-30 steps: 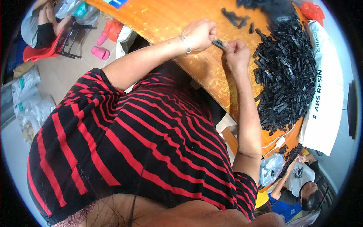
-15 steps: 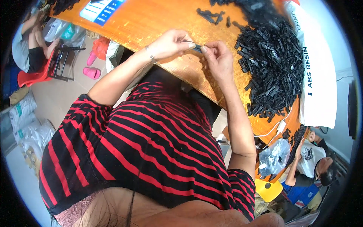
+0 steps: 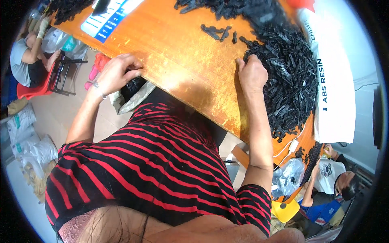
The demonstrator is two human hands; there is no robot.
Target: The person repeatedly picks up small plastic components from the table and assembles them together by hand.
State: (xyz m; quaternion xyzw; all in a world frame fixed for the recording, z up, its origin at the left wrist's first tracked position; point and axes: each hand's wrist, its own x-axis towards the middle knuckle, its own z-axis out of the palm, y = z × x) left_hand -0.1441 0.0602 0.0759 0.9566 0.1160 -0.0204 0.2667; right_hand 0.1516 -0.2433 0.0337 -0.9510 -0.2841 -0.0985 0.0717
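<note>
My left hand [image 3: 118,73] hangs over the table's near edge at the left, above an open sack [image 3: 130,96] with dark contents. Its thumb and bent fingers stand apart, with nothing visible between them. My right hand [image 3: 253,74] is at the left side of a big heap of small black plastic pieces [image 3: 289,81]. The right fingers are curled in, and their tips are hidden, so what they hold cannot be made out. A few loose black pieces [image 3: 216,32] lie on the wooden table [image 3: 182,77] beyond my hands.
A white printed sack [image 3: 334,97] borders the heap on the right. A blue-and-white sheet [image 3: 107,24] lies far left. Near a white cable [image 3: 293,145] rests a clear plastic bag [image 3: 288,177]. One person [image 3: 332,174] sits at right, another [image 3: 30,58] at far left on a red chair.
My hands were together holding a small dark piece over the table. They have parted: the left moved left to the table edge, the right moved up and right to the heap.
</note>
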